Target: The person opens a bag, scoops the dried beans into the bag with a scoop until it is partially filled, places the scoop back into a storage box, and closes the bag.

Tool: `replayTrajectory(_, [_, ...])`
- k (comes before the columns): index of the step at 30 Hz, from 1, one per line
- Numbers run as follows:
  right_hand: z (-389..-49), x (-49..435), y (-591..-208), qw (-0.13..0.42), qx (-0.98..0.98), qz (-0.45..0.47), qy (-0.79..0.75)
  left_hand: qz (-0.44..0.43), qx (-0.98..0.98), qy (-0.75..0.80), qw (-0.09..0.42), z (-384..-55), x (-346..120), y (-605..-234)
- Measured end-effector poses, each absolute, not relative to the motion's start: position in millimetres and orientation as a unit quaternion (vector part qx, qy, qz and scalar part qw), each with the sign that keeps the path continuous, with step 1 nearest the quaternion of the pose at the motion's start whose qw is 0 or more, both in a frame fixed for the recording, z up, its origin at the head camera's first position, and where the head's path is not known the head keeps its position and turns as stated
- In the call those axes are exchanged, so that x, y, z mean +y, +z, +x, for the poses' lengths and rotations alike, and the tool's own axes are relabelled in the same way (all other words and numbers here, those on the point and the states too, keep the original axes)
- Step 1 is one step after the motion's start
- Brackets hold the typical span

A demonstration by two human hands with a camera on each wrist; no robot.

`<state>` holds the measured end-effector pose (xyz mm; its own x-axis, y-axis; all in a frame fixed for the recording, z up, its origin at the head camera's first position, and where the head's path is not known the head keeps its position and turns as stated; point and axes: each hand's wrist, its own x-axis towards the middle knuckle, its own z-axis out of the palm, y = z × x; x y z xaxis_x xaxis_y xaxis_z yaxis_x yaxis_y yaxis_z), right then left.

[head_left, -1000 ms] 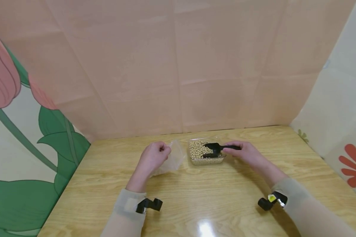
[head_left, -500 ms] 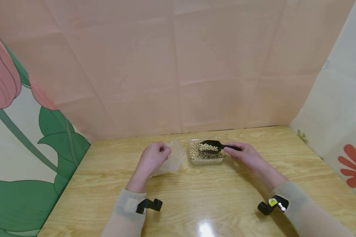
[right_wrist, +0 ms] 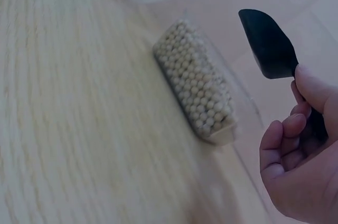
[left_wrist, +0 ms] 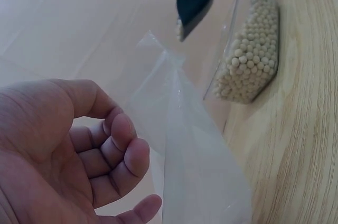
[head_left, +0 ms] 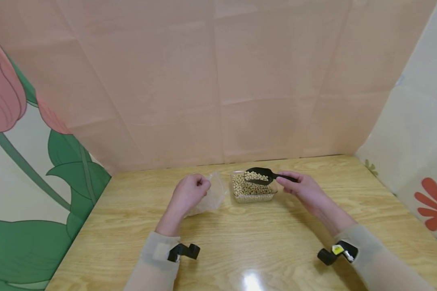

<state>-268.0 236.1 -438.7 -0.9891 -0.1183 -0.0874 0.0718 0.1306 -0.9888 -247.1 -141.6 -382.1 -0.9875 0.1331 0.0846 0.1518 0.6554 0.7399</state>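
- The right hand has its grip closed around the handle of the black scoop.
- This scoop carries a load of small pale balls and is above the clear container, apart from the balls that fill it.
- The left hand has curled fingers at the edge of the clear bag; its grip seems to pinch the film, although the transparency makes this hard to see.
- Bag and container are near each other on the wooden desk, the bag at left.
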Motion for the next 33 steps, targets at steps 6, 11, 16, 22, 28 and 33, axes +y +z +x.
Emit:
replayTrajectory(6, [-263.3, 229.1, -425.8, 0.068, 0.743, -0.027, -0.665, -0.076, -0.912, -0.403, 0.012, -247.9, -140.1, -382.0])
replayTrajectory(11, [-258.3, 218.3, -415.9, 0.06, 0.738, -0.043, -0.671, -0.077, -0.912, -0.402, 0.017, -248.5, -139.7, -381.5])
replayTrajectory(16, [-254.7, 206.8, -410.5, 0.056, 0.74, -0.058, -0.668, -0.075, -0.911, -0.405, 0.021, -248.9, -139.0, -382.1])
replayTrajectory(22, [-254.0, 190.2, -407.1, 0.053, 0.752, -0.065, -0.653, -0.075, -0.912, -0.401, 0.03, -249.3, -139.0, -381.8])
replayTrajectory(28, [-254.5, 175.5, -406.4, 0.055, 0.771, -0.073, -0.63, -0.071, -0.912, -0.403, 0.034, -249.5, -139.3, -381.8])
replayTrajectory(33, [-253.8, 164.4, -405.8, 0.059, 0.777, -0.087, -0.621, -0.074, -0.911, -0.404, 0.031, -248.8, -139.6, -381.4])
